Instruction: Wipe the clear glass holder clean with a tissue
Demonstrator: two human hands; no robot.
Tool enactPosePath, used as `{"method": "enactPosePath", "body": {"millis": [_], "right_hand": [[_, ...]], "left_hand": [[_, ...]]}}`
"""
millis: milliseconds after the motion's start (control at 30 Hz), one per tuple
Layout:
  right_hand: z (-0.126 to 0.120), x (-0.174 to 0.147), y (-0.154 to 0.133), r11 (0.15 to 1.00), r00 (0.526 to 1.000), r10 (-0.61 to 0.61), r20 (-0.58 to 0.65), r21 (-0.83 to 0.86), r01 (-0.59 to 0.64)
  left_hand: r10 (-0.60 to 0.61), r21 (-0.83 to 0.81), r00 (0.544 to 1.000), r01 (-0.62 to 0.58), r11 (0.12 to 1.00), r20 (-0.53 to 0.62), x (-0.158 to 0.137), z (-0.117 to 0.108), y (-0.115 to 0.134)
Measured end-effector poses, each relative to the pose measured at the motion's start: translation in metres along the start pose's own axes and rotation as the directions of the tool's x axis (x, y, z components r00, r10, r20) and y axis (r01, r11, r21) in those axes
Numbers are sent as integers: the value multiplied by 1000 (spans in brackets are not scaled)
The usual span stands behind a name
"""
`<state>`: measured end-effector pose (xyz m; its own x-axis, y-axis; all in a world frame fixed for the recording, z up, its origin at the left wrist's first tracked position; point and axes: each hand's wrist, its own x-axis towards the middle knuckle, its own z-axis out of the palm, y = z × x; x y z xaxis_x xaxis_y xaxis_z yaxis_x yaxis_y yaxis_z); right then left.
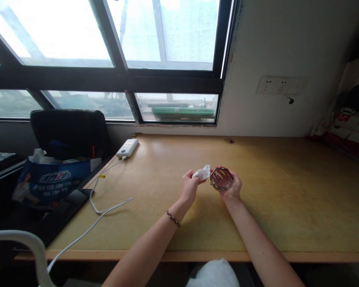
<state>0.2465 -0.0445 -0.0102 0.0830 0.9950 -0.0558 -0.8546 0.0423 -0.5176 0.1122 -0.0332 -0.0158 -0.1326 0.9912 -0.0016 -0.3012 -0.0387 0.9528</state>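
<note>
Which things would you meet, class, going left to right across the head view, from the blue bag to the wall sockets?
Blue bag → white power bank → white tissue → faceted glass dish → wall sockets.

A white power bank (127,148) sits at the back left of the tabletop (167,153), with a white cord (93,199) joined to it. A blue bag (55,187) is in front of a black chair (68,125). The window (185,36) is bright, and sockets (283,85) are on the wall (275,44)
</note>
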Motion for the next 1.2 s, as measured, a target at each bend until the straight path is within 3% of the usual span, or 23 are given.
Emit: {"method": "enactPosePath", "body": {"millis": [133,200,300,367,500,633,700,767,967,1033,1067,1133,1200], "right_hand": [[-1,1,-2,1000,1000,7,1,16,-7],[-1,1,-2,1000,1000,10,-2,25,-10],[-2,2,-2,999,1000,29,4,30,-29],[-3,2,-2,999,999,40,10,28,-40],[-2,2,-3,1000,999,29,20,-6,-29],[4,-1,-5,995,999,-10,33,-104,13],[6,-3,-5,981,998,-58,28,-184,62],[6,-3,-5,957,991,-131,19,-259,132],[2,3,-1,901,978,-207,11,-387,195],[3,2,-2,781,938,-347,-10,-556,284],[3,0,-2,671,896,-444,8,-660,338],[7,-5,-4,381,808,-572,139,-828,412],[10,-12,-3,109,779,-530,334,-885,454]], "left_hand": [[-63,15,998,63,998,-10,2,-3,-1],[-65,143,996,55,988,66,3,-4,-4],[9,349,974,-90,933,226,0,-2,-8],[-37,384,942,-100,918,335,-6,3,-8],[-303,267,826,193,944,475,-16,12,2],[-389,98,687,423,901,613,-18,9,12],[-428,63,657,503,862,620,-16,6,14],[-445,43,678,522,852,585,-14,5,14],[-345,14,821,381,924,454,-12,8,10],[-323,12,874,343,939,364,-9,7,7],[-312,14,898,323,946,309,-7,5,6],[-296,29,934,296,955,202,-2,2,2],[-281,44,951,278,960,131,2,-2,-2]]}}
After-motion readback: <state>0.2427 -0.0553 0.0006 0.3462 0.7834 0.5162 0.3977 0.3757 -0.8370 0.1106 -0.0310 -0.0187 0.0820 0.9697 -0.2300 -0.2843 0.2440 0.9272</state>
